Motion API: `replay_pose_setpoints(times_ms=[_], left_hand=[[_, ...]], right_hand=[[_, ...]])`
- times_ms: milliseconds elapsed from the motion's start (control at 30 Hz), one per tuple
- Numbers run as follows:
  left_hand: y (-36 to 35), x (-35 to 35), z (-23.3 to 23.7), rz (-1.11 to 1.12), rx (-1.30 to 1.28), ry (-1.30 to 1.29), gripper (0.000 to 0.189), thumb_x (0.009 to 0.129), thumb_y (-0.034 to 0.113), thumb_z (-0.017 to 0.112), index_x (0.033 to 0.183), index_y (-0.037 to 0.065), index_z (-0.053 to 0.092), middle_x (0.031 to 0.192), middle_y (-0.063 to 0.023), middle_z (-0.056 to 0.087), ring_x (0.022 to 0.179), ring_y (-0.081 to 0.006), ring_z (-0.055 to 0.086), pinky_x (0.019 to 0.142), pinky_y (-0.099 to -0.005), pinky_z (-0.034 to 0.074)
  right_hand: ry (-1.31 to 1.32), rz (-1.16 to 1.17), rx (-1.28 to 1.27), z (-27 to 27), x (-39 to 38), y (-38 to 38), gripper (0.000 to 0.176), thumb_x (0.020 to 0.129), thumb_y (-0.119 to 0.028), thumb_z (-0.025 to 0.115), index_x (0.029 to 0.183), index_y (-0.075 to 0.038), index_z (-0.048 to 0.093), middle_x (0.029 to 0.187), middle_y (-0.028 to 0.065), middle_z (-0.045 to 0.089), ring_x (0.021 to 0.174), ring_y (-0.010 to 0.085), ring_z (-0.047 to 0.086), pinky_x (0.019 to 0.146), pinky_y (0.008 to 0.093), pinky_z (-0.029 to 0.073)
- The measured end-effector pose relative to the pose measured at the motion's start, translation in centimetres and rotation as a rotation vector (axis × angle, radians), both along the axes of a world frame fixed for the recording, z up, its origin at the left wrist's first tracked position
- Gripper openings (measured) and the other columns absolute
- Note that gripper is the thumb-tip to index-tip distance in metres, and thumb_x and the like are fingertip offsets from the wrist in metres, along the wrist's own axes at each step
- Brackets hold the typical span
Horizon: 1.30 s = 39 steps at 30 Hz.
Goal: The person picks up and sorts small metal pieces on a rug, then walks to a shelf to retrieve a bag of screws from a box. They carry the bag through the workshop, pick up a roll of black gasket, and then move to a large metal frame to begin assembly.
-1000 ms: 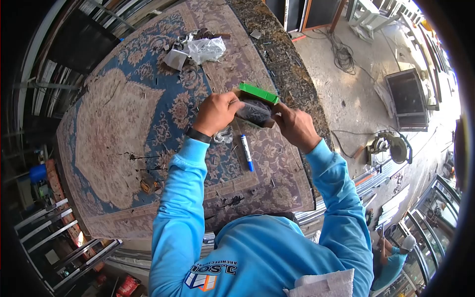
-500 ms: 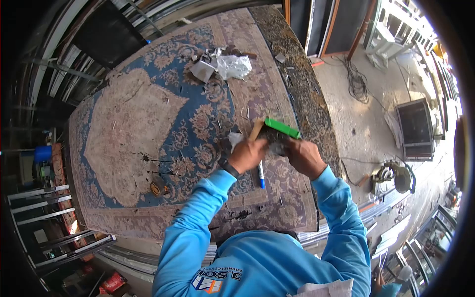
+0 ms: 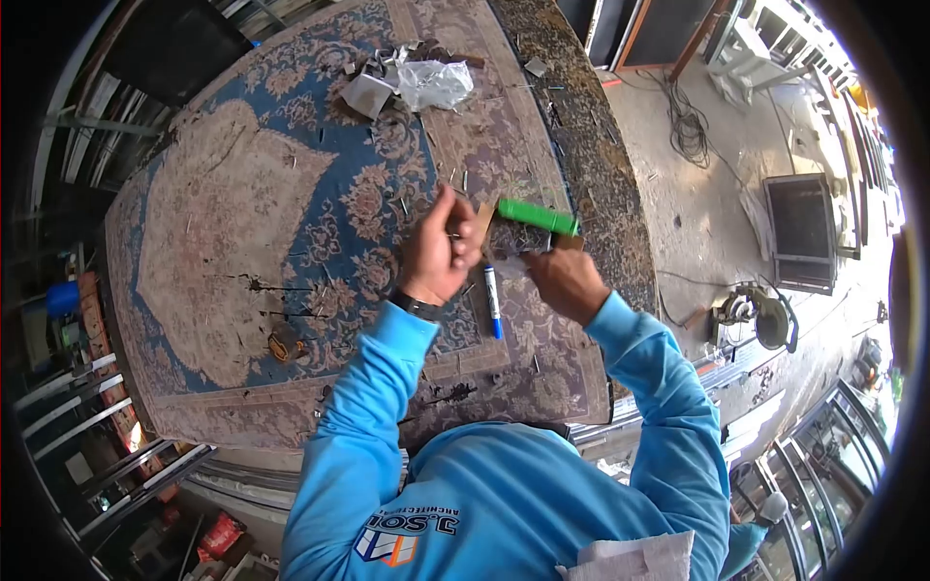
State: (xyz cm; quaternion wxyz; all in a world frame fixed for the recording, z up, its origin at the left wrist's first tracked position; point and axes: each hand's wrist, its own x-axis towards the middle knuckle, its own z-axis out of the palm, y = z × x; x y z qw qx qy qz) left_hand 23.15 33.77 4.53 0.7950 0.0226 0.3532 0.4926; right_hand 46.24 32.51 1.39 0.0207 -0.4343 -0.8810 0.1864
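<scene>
My right hand (image 3: 570,281) grips the near right side of a small open box (image 3: 538,216), green outside with tan cardboard flaps. Its inside is dark and blurred, so the contents cannot be made out. Just left of the box is my left hand (image 3: 441,254), thumb raised and fingers curled inward. A tiny bit may lie within those fingers, too small to name. Between my hands, a white marker (image 3: 493,302) with a blue cap lies on the patterned carpet (image 3: 387,334) that covers the worktable.
Crumpled clear plastic (image 3: 436,85) and a white packet (image 3: 366,95) lie farther back. A tape measure (image 3: 283,344) sits left, among scattered small metal pieces. On the floor to the right are a power saw (image 3: 765,318), a cable coil (image 3: 688,131) and a dark framed panel (image 3: 802,232).
My left hand has come away from the box's tan flap and turned, thumb up. The box stays in my right hand. The whole view has shifted slightly.
</scene>
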Motion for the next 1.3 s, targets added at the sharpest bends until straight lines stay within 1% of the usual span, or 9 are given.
replay_pose_setpoints(times_ms=[300,433,667,733,867,1000,1067,1200,1300], left_hand=[[0.2,6.8,-2.7,0.263,0.399,0.226,0.038,0.108,0.038,0.042,0.089,0.009,0.056,0.081,-0.0031,0.058,0.068,-0.0118,0.055,0.063,-0.0283,0.046],[0.3,7.3,-6.3,0.227,0.793,0.766,0.043,0.108,0.036,0.037,0.097,0.004,0.063,0.097,-0.0071,0.069,0.088,-0.018,0.063,0.086,-0.033,0.048],[0.9,3.9,-3.0,-0.347,0.969,0.7,0.059,0.105,0.046,0.038,0.139,0.001,0.055,0.132,-0.0143,0.064,0.127,-0.0253,0.056,0.113,-0.0381,0.037],[1.4,3.1,-2.1,-0.494,0.986,0.77,0.059,0.104,0.047,0.039,0.143,0.004,0.053,0.138,-0.0142,0.06,0.132,-0.0242,0.052,0.115,-0.0382,0.036],[2.9,1.4,0.2,-0.626,1.084,0.913,0.051,0.1,0.037,0.056,0.14,0.006,0.055,0.136,-0.0115,0.063,0.126,-0.0239,0.059,0.108,-0.0369,0.045],[1.2,-6.3,2.5,-0.306,1.123,1.342,0.016,0.099,0.019,0.063,0.106,0.005,0.068,0.091,-0.0024,0.069,0.08,-0.0098,0.065,0.069,-0.0241,0.054],[-3.0,-10.7,1.3,-0.308,0.717,1.363,0.014,0.1,0.018,0.063,0.098,0.005,0.066,0.072,0.0024,0.059,0.062,-0.0062,0.054,0.058,-0.0248,0.046],[-13.2,-17.2,-7.2,-0.258,0.304,1.596,0.012,0.094,0.015,0.067,0.091,0.004,0.069,0.08,-0.0075,0.071,0.067,-0.0165,0.065,0.061,-0.0335,0.051],[-16.1,-16.0,-10.3,-0.257,0.477,1.742,0.009,0.092,0.012,0.069,0.097,0.003,0.071,0.085,-0.0093,0.069,0.079,-0.0238,0.067,0.069,-0.0386,0.054]], right_hand=[[0.038,-0.139,-0.086,2.2,1.2,-0.1,0.008,0.094,-0.017,0.057,0.093,-0.009,0.06,0.077,0.0156,0.067,0.073,0.0347,0.069,0.06,0.0453,0.054],[0.172,-0.138,-0.059,1.0,1.5,-0.3,0.013,0.094,-0.021,0.062,0.104,-0.013,0.062,0.079,0.0141,0.068,0.073,0.0359,0.069,0.061,0.046,0.054],[0.524,-0.411,-0.155,2.9,2.4,-1.5,0.022,0.093,-0.018,0.067,0.113,-0.013,0.061,0.079,0.0169,0.069,0.07,0.0373,0.069,0.061,0.0449,0.053],[0.638,-0.439,-0.213,2.5,2.7,-1.9,0.015,0.094,-0.012,0.066,0.107,-0.007,0.062,0.075,0.0154,0.067,0.067,0.0275,0.069,0.06,0.0371,0.051],[0.694,-0.463,-0.226,2.9,1.7,-3.1,0.011,0.094,-0.009,0.065,0.103,-0.004,0.063,0.075,0.0141,0.065,0.065,0.0227,0.067,0.061,0.035,0.05],[0.576,-0.355,-0.326,2.2,1.4,-5.9,0.01,0.094,-0.01,0.065,0.102,-0.004,0.064,0.078,0.0153,0.068,0.069,0.0275,0.07,0.062,0.0365,0.052],[0.523,-0.318,-0.487,1.1,0.2,-8.2,0.01,0.095,-0.015,0.064,0.098,-0.006,0.065,0.08,0.0176,0.069,0.074,0.037,0.069,0.064,0.0416,0.053],[0.527,-0.325,-0.64,-4.6,-3.9,-11.0,0.019,0.094,-0.023,0.064,0.104,-0.007,0.069,0.081,0.0198,0.069,0.077,0.0382,0.069,0.067,0.044,0.053],[0.63,-0.308,-0.78,-6.4,-7.6,-10.4,0.031,0.101,-0.032,0.06,0.099,-0.001,0.067,0.07,0.0071,0.059,0.062,0.0183,0.058,0.057,0.0334,0.044]])
